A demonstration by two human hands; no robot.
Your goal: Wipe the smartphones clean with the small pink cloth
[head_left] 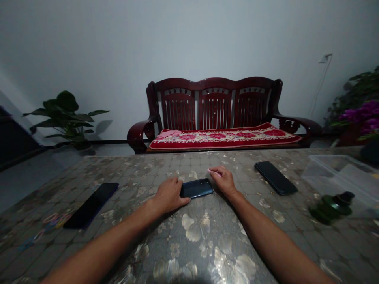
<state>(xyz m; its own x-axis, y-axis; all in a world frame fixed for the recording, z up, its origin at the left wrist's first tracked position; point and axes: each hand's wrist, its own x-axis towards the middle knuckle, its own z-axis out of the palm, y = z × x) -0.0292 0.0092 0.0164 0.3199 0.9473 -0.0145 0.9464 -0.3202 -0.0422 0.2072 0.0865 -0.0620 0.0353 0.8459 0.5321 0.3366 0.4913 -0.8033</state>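
A dark blue smartphone [197,188] lies on the table with its camera side up. My left hand [172,193] grips its left end, thumb along the near edge and fingers at the far edge. Just past the phone's right end, my right hand [224,180] is closed on a small pinkish-white piece [213,172]. Only a bit of that piece sticks out at the fingertips, so its kind cannot be made out. The right hand is very close to the phone; I cannot tell whether they touch.
The table [142,244] has a flowered cover. To the left lie another phone [91,205] and colourful bands [53,221]. To the right are a black phone [275,177], a green bottle [330,209] and a clear plastic bin [322,167]. A wooden bench [214,85] stands behind.
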